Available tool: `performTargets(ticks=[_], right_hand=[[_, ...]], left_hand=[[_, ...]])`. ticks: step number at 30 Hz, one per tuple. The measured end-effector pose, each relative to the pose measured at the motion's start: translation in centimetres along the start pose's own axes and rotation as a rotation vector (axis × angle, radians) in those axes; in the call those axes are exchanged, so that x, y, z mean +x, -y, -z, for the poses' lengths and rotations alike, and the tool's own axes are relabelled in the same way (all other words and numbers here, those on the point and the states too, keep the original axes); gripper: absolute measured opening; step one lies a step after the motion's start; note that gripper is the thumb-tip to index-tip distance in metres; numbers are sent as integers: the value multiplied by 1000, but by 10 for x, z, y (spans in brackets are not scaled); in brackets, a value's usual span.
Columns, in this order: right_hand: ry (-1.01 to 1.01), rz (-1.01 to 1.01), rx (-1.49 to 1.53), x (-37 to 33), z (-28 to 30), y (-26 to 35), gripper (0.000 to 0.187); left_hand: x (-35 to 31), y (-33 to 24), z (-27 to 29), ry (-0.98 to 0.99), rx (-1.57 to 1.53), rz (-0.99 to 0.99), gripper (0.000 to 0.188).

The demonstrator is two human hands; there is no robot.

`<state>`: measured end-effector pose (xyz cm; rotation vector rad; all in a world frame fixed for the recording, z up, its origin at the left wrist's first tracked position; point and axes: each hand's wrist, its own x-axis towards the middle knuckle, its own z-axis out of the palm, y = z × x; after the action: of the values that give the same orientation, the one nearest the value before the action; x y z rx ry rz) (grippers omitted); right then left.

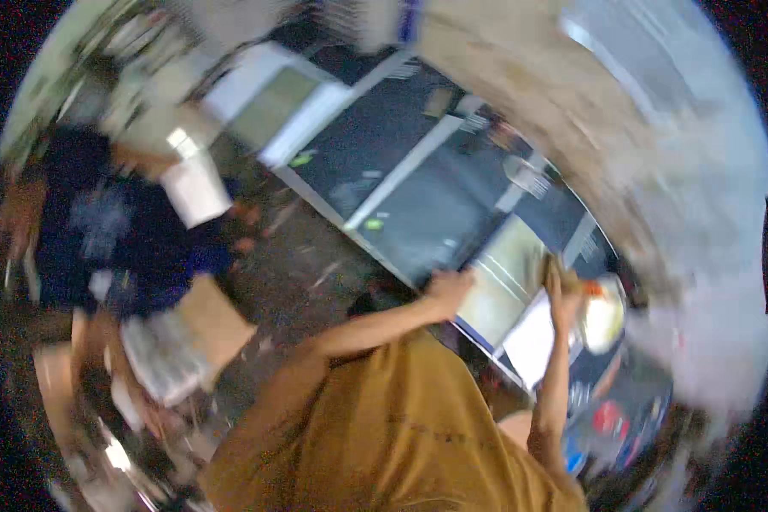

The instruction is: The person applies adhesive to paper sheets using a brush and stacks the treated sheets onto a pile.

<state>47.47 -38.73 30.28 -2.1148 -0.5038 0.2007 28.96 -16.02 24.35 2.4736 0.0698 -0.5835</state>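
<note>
My left hand (449,291) is at the near edge of a long dark worktable, by the left side of a pale yellowish flat sheet or panel (505,271). Its fingers are smeared by motion. My right hand (564,296) is at the right side of that panel, close to a bright white sheet (531,340). Just right of it is a rounded cream-white thing (602,317) with an orange patch, too blurred to name. Whether my right hand grips anything does not show clearly.
The dark worktable (439,200) has pale grey strips across it. Another white-bordered panel (273,107) lies at its far end. On the left, a person in dark clothes (115,222) is near an open cardboard box (218,328). Red and blue items (608,420) are at lower right.
</note>
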Motion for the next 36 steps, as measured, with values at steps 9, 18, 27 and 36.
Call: performTargets(ticks=[9,18,27,36], right_hand=[[-442,449,-355,55,102,-162,29],[-283,92,-21,103,13,-96,34],[-102,70,59,120,-30,-60,42],[-22,-18,254,148,-41,-43,51]], left_hand=[[55,-19,-59,-45,144,-47,86],[119,-19,-111,-275,97,118,57],[136,-14,-128,-327,76,32,65],[127,-20,-92,-152,68,42,75]])
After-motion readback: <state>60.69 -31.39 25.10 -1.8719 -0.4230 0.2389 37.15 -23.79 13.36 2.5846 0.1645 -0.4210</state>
